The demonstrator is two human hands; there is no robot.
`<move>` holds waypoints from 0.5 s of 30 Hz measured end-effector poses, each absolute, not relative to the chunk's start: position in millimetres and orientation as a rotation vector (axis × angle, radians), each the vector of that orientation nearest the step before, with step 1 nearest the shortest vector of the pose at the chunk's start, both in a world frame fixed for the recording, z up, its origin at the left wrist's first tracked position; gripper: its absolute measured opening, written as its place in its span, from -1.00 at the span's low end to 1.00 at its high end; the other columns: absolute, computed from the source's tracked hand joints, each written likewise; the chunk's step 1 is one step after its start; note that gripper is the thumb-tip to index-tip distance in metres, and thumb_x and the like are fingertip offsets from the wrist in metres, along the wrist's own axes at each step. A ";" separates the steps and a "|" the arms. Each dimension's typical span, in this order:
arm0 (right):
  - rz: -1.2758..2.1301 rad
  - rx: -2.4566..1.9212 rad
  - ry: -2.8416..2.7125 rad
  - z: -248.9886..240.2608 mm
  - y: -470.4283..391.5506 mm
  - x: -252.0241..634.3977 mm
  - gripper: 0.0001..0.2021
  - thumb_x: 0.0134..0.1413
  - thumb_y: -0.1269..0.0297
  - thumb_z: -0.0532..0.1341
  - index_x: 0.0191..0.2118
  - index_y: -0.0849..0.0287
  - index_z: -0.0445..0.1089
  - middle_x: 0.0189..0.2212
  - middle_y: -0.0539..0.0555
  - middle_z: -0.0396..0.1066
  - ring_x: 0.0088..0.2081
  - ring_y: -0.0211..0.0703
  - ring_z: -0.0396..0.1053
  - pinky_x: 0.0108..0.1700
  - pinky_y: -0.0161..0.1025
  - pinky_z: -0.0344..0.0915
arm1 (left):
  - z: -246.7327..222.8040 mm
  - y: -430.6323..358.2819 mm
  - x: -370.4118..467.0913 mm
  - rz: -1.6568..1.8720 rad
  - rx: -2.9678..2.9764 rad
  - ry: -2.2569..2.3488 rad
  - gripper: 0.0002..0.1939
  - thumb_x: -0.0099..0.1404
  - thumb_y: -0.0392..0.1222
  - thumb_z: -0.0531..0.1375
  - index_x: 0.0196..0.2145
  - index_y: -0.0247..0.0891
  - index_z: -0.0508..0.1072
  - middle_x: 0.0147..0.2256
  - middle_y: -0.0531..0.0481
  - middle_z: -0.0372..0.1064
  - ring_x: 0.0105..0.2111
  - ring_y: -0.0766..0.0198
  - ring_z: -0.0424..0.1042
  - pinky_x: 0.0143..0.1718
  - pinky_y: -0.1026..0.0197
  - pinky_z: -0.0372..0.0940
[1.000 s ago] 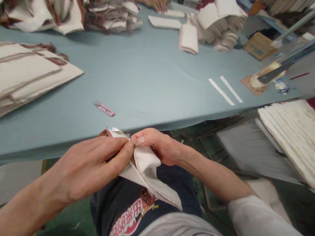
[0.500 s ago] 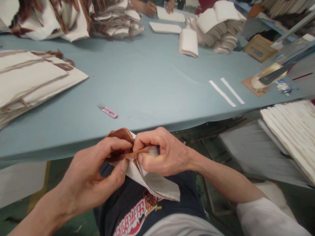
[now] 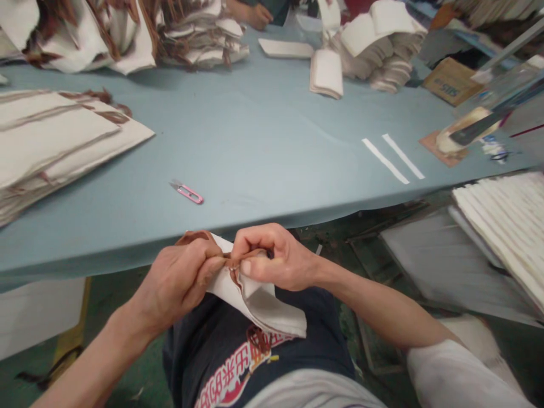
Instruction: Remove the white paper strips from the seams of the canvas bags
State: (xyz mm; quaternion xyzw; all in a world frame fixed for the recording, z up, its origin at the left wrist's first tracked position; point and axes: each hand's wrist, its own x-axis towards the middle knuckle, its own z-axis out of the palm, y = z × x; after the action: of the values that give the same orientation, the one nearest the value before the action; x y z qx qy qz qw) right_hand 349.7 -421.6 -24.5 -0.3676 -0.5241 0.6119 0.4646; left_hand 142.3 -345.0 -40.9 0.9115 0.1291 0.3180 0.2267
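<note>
A folded piece of white fabric [image 3: 263, 309] with a brown lining and brown edge is held over my lap, just in front of the table edge. My left hand [image 3: 185, 277] pinches the brown edge from the left, its fingers closed. From the right, my right hand [image 3: 278, 258] grips the same edge between thumb and bent forefinger, close beside the left fingertips. The fabric's white end hangs down below both hands. Pink thread snips [image 3: 187, 192] lie on the blue table, beyond my left hand.
The blue table [image 3: 263, 141] carries white-and-brown fabric stacks [image 3: 46, 136] at left, more piles at the back, two white strips [image 3: 386, 161], and a cardboard box [image 3: 451, 81]. Another person's hand [image 3: 259, 16] is at the far edge. White pieces [image 3: 505, 226] are stacked at right.
My left hand has closed its fingers onto the brown edge, and the fabric has turned slightly. Across the table, a white piece has been lifted and one of the person's hands has moved away.
</note>
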 end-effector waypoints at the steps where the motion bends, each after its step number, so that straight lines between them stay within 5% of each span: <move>1: 1.548 -0.856 -1.218 -28.5 -420.2 347.5 -0.93 0.03 0.32 0.24 -0.40 0.20 0.39 -0.51 -0.09 0.36 -0.50 -0.37 0.22 -0.43 -0.38 0.20 | -44.2 -345.0 144.3 0.894 2.471 0.385 -0.69 0.63 -0.19 0.03 -0.34 -0.14 0.33 -0.51 0.14 0.31 -0.53 0.29 0.31 -0.47 0.24 0.18; 5: 1.543 -0.710 -1.200 -32.1 -417.9 345.0 -0.91 0.07 0.31 0.27 -0.40 0.20 0.39 -0.51 -0.11 0.36 -0.51 -0.38 0.21 -0.38 -0.38 0.25 | -45.1 -345.6 149.7 0.904 2.370 0.391 -0.47 0.69 0.06 -0.10 -0.45 -0.15 0.26 -0.57 0.14 0.23 -0.60 0.32 0.19 -0.53 0.21 0.12; 9: 1.320 -0.841 -1.532 -19.9 -421.0 355.5 -0.93 -0.03 0.45 0.18 -0.40 0.22 0.42 -0.54 -0.15 0.28 -0.53 -0.41 0.12 -0.43 -0.41 0.15 | -30.2 -345.7 148.3 0.815 2.266 0.345 -0.43 0.67 0.19 -0.16 -0.33 -0.17 0.38 -0.48 0.09 0.38 -0.52 0.32 0.37 -0.43 0.26 0.26; 15: 1.028 -1.046 -1.797 -16.4 -425.7 368.7 -0.91 0.00 0.36 0.17 -0.38 0.20 0.43 -0.55 -0.14 0.26 -0.54 -0.38 0.12 -0.44 -0.35 0.03 | -9.8 -350.1 151.1 0.622 2.250 0.337 -0.68 0.59 0.04 0.19 -0.31 -0.16 0.46 -0.43 0.12 0.46 -0.48 0.35 0.37 -0.39 0.32 0.26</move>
State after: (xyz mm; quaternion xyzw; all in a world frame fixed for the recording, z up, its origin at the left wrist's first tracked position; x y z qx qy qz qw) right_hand 368.7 -425.7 -16.4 -0.4134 -0.7103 0.4063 0.3994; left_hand 151.1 -350.1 -9.8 0.8818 0.1321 0.2439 0.3816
